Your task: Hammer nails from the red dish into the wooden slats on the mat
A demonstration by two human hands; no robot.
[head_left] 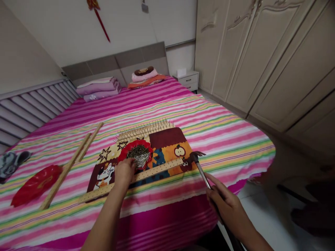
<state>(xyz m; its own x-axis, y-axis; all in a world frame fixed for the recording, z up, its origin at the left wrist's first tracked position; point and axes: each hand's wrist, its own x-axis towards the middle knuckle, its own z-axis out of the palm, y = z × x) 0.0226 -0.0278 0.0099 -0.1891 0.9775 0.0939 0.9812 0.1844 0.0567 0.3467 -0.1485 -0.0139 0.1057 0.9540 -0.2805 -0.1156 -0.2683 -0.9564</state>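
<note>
My left hand [125,170] is at the near left edge of a red scalloped dish [148,144], its fingers curled down at the heap of nails [140,156] in it. Whether a nail is between the fingertips is hidden. In my right hand [225,198] is a claw hammer [201,170], gripped by its dark handle, with the head raised over the right end of a cartoon-print mat [167,139]. A wooden strip with rows of small holes [159,168] lies along the mat's near side, passing under my left wrist. Behind the dish, another wooden strip [141,132] bristles with upright nails.
Left of the mat lie plain wooden strips [68,167], a red dish or plate [38,184] and a grey-black object [13,164]. Folded bedding [101,89] sits by the headboard [104,68]. A nightstand [188,81] and wardrobe [243,52] stand on the right.
</note>
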